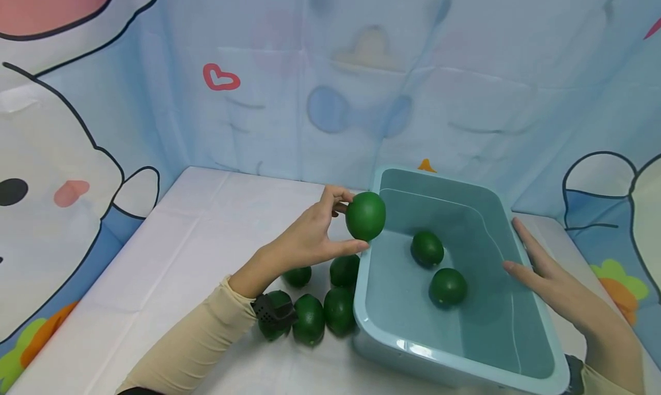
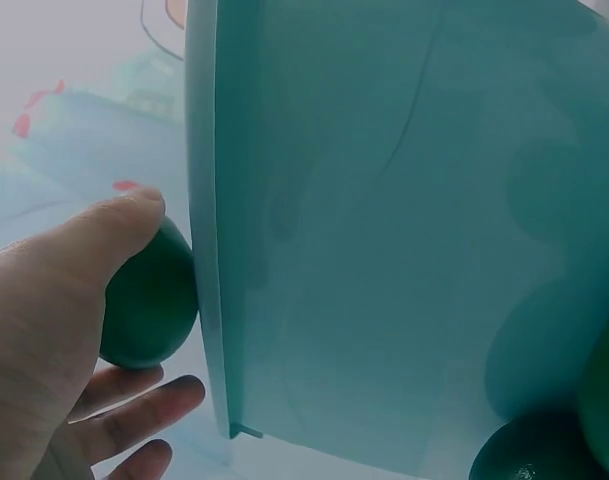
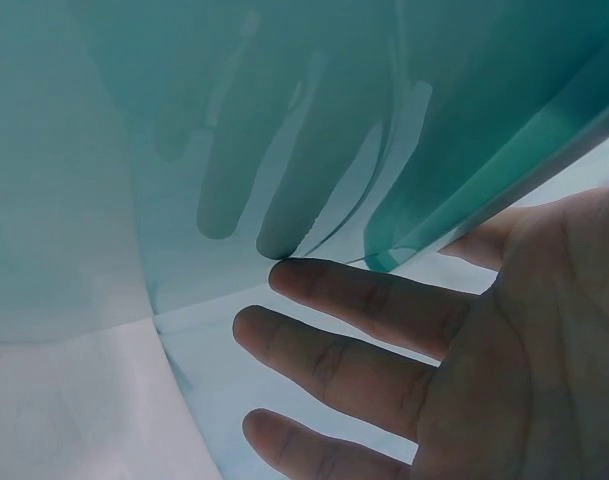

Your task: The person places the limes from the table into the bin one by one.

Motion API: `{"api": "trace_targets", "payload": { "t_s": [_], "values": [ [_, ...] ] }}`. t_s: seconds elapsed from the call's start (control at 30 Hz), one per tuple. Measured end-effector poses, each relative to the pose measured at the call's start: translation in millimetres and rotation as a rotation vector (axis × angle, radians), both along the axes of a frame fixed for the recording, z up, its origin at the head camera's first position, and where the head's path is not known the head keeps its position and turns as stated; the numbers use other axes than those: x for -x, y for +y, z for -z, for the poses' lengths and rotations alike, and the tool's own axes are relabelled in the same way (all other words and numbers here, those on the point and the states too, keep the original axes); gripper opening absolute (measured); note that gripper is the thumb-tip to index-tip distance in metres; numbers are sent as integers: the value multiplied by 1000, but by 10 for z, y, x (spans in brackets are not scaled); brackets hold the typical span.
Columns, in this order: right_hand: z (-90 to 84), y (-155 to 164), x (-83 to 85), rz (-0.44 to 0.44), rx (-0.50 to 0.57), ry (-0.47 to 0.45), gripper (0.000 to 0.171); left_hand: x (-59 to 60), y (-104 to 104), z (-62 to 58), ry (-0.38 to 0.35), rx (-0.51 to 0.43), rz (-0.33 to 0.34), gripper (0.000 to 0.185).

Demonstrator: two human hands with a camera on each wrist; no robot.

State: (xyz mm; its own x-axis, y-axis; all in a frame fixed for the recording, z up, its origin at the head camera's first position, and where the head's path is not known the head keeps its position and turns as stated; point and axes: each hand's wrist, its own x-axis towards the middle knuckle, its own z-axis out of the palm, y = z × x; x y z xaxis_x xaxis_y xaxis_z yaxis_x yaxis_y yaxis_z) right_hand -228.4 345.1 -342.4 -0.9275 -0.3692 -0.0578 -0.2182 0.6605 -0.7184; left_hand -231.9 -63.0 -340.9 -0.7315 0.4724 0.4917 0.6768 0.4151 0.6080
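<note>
A green ball (image 1: 365, 215) was pinched between thumb and fingers of the left hand (image 1: 307, 237), held over the left rim of a teal tub (image 1: 459, 365). The right hand (image 1: 542, 266) lay flat, fingers spread, against the tub's right wall. Two balls (image 1: 427, 248) sat inside the tub, and five more (image 1: 308, 317) lay on the counter (image 1: 170, 257) just left of it.

The left forearm and its wrist strap (image 1: 273, 310) covered part of the green balls on the desk (image 1: 308, 317). In the right wrist view the right hand (image 3: 504, 350) was cut off by the frame, its fingertips blurred behind the tub wall (image 3: 284, 150).
</note>
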Motion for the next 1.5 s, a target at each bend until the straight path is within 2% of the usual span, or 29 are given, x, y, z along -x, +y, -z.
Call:
{"api": "trace_targets", "payload": {
  "t_s": [0.23,0.4,0.87,1.03,1.3,1.4,1.5],
  "values": [
    [-4,-6,-4,-3,22,-9,76,14,1,14,44,4,43,69],
    [-9,-9,-2,-6,26,-13,75,31,-4,17,84,10,51,67],
    [-2,-12,5,-1,15,0,76,32,-7,36,95,28,86,56],
    [-8,-19,0,-1,15,-9,75,40,-23,29,80,48,43,55],
    [-3,-9,-8,2,1,-10,75,87,-71,22,10,94,-28,54],
    [5,-1,-7,3,1,-11,76,128,-92,42,-1,153,-43,54],
    [11,8,-3,2,3,-10,75,168,-117,77,-16,248,-86,58]
  ]
}}
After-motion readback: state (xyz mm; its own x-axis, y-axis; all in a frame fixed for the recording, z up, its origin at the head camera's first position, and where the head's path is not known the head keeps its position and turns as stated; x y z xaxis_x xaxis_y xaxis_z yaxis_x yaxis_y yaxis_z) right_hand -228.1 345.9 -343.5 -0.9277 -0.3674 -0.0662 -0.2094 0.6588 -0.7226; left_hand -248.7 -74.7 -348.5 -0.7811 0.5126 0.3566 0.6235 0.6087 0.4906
